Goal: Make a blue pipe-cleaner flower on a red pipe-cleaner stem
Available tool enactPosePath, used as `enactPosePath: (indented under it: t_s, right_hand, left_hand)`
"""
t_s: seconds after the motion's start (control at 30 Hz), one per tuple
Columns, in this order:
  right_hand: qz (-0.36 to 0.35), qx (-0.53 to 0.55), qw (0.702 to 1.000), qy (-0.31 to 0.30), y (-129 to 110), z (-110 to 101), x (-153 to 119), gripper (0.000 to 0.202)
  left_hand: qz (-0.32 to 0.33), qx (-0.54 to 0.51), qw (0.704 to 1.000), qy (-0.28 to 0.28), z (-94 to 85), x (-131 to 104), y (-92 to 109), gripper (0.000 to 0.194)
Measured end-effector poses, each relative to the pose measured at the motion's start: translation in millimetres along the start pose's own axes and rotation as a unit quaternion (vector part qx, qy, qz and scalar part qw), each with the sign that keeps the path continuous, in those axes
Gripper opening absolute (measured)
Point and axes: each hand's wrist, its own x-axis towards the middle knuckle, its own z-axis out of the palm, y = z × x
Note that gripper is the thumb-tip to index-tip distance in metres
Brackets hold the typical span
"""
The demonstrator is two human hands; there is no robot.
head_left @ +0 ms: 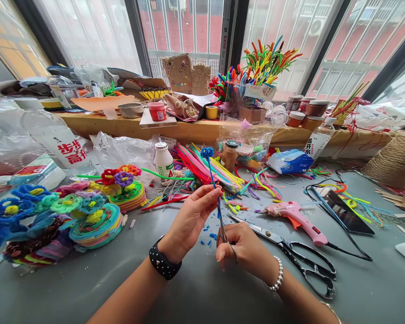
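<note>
My left hand (pixel 192 220) pinches the stem of a blue pipe-cleaner flower (pixel 207 153), which stands upright with its curled head above my fingers. In my right hand (pixel 245 247) is a small pair of scissors (pixel 223 231), pointing up, its blades at the lower part of the blue stem just below my left fingertips. Whether the blades are closed on the stem is too small to tell. Small blue fuzz clippings (pixel 213 236) lie on the grey table (pixel 195 288) beneath and beside my hands.
Large black-handled scissors (pixel 310 265) and a pink glue gun (pixel 299 218) with its cable lie at the right. Colourful pipe-cleaner flowers (pixel 91 202) on round bases stand left. Behind are a white bottle (pixel 164 162), loose pipe cleaners (pixel 202 168) and a cluttered ledge (pixel 189 130); a twine spool (pixel 393 157) is far right.
</note>
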Motion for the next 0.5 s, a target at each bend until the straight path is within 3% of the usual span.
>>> enactPosePath:
  t_s: [0.27,0.5]
  right_hand:
    - [-0.031,0.032,0.999,-0.021,-7.3,-1.0,-0.7,0.072]
    - [-0.031,-0.021,0.999,-0.009,-8.7,-2.6,-0.6,0.071]
  left_hand:
    - [0.002,0.006,1.0,0.008,0.4,-1.9,-2.0,0.008]
    - [-0.003,0.0,1.0,0.002,1.2,-2.7,-2.5,0.008]
